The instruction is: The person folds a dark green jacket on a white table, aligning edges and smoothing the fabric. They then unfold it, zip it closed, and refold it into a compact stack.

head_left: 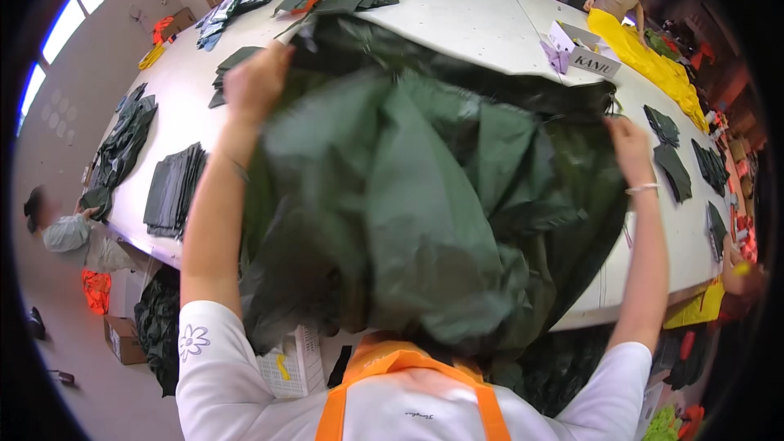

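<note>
A large dark green waterproof garment [433, 188] is stretched wide above the near side of the table, its lower part hanging in folds toward my chest. Its upper edge is a darker band running between my hands; whether it is a jacket or trousers I cannot tell. My left hand [257, 82], slightly blurred, is closed on the left end of that band. At the right end, my right hand [630, 147] grips the garment near a dangling cord. Both arms are raised and spread apart.
The long white table [482, 12] carries folded green stacks [175, 190] at left and small folded pieces [674, 171] at right. A white box [584, 51] and yellow garments [645, 61] lie at back right. Co-workers stand around the table. A white basket [294, 363] sits below.
</note>
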Available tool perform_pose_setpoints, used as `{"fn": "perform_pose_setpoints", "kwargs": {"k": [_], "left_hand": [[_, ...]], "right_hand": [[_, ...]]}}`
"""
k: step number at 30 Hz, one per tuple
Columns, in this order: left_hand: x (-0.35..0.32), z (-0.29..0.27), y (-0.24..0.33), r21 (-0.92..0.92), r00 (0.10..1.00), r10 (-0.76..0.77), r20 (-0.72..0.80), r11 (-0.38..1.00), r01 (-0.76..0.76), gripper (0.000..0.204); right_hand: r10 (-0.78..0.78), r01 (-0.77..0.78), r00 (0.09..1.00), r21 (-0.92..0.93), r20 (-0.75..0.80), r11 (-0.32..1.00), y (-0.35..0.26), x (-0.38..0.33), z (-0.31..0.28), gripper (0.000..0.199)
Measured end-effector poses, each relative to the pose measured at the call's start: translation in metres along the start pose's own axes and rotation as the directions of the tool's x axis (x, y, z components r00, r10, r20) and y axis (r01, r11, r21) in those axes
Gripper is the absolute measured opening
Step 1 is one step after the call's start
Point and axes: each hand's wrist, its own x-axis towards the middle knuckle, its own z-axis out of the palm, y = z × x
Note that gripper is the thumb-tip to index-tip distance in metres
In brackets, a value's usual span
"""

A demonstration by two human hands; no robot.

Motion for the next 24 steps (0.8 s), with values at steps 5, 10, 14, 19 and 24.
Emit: {"fn": "perform_pose_setpoints", "kwargs": {"k": [5,10,14,19,24], "left_hand": [[-0.031,0.194,0.050,0.101,0.841,-0.126,0.527,0.991,0.085,0.044],[-0.105,0.303,0.081,0.177,0.622,-0.247,0.743,0.969,0.173,0.045],[-0.154,0.334,0.083,0.175,0.620,-0.269,0.737,0.962,0.209,0.044],[-0.119,0.294,0.095,-0.202,0.904,-0.314,0.290,0.903,0.378,0.026],[-0.148,0.141,0.156,-0.129,0.117,0.054,0.992,0.438,0.890,0.042]], "right_hand": [[0.348,-0.228,0.896,-0.385,0.276,0.894,0.115,0.019,0.189,0.043],[0.507,-0.315,0.763,-0.455,0.400,0.833,0.185,-0.028,0.295,0.043],[0.482,-0.297,0.787,-0.450,0.384,0.842,0.179,-0.032,0.303,0.031],[0.060,-0.037,0.989,-0.163,0.137,0.986,0.152,-0.049,0.262,0.024],[0.506,-0.877,0.182,-0.094,0.843,0.471,-0.007,-0.112,0.190,0.033]]}}
